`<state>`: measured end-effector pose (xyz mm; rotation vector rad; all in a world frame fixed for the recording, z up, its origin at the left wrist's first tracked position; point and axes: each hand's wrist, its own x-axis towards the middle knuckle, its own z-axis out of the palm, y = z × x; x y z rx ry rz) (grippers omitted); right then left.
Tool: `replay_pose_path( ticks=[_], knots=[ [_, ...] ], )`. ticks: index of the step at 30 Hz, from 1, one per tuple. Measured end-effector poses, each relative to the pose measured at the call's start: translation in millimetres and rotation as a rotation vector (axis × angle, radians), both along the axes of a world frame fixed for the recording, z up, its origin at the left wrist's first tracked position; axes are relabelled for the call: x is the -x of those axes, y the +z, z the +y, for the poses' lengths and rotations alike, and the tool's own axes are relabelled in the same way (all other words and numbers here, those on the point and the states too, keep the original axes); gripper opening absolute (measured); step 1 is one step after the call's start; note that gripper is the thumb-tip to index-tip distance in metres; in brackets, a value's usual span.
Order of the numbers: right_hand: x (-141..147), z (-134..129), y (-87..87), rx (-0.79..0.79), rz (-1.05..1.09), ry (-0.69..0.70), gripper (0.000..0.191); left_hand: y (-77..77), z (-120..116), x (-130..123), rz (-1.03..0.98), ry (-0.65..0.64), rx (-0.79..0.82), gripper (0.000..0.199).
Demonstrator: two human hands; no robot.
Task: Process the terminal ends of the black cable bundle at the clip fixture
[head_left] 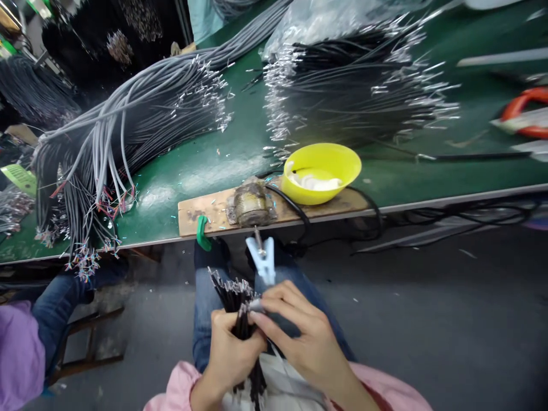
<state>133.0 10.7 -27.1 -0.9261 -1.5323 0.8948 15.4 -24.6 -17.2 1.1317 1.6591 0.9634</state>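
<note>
My left hand [233, 348] is wrapped round a bundle of black cables [231, 294] with bare, silvery wire ends pointing up, held above the lap. Beside it, the fingertips of my right hand [299, 325] pinch a small greyish-white piece [256, 305] against the bundle's upper part. Just above my right hand, a light blue clip [263, 260] hangs from a metal shaft on a small motor-like device [251, 204]. That device sits on a wooden board [192, 216] at the table edge.
A yellow bowl [322, 171] with white material stands on the board, near a green clamp [203, 233]. Cable piles [342, 97] and grey cables [111, 114] cover parts of the green table [240, 148]. Orange-handled scissors [524, 111] lie right; another person's purple sleeve [19, 354] shows left.
</note>
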Motion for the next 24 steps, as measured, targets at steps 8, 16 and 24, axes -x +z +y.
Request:
replay_pose_path(
  ticks=[8, 16, 24],
  knots=[
    [3.3, -3.9, 3.4, -0.064, -0.031, -0.04, 0.025, 6.6, -2.2, -0.7, -0.026, 0.145, 0.037, 0.014],
    [14.3, -14.2, 1.1, -0.021, 0.057, -0.217, 0.022, 2.6, -5.7, -1.7, -0.213, 0.02, 0.044, 0.041],
    [6.9, -15.6, -7.7, 0.482, 0.395, 0.126, 0.033, 3.2, -7.7, 2.4, -0.346, -0.024, 0.0, 0.049]
  ],
)
